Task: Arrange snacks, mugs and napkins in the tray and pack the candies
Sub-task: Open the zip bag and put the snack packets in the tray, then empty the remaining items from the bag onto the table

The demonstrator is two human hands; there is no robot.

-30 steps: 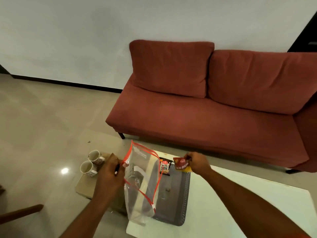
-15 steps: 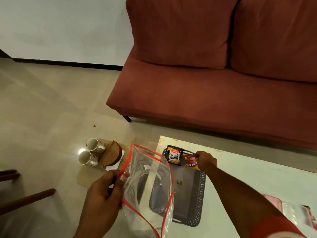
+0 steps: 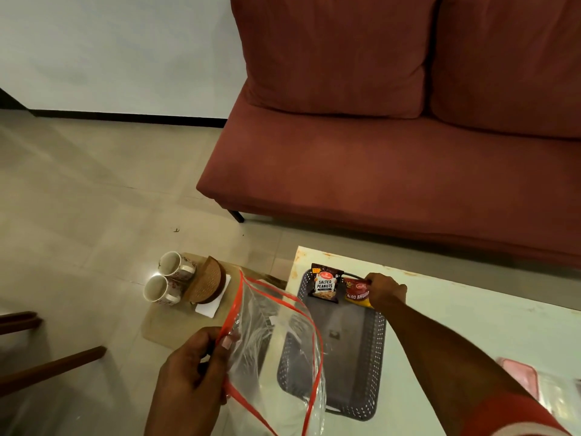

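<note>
A dark grey perforated tray (image 3: 375, 347) lies on the white table (image 3: 465, 322). At its far end a salted peanuts packet (image 3: 325, 283) stands upright. Beside it my right hand (image 3: 385, 291) grips a red and yellow aloo bhujia packet (image 3: 355, 291) at the tray's far right corner. My left hand (image 3: 191, 382) pinches the red-edged rim of a clear zip bag (image 3: 273, 344), held open in front of the tray's left side. Two floral mugs (image 3: 168, 280) lie on their sides on a low board to the left, next to a round wooden napkin holder (image 3: 207, 283) over white napkins (image 3: 209, 308).
A red sofa (image 3: 377, 158) stands behind the table. A pink packet (image 3: 518, 377) and clear plastic lie at the table's right edge. Dark wooden chair legs (image 3: 50, 369) reach in at lower left over the tiled floor.
The view has tilted down and closer. My right hand has lowered the aloo bhujia packet to the tray's far end beside the peanuts. The left hand still holds the bag.
</note>
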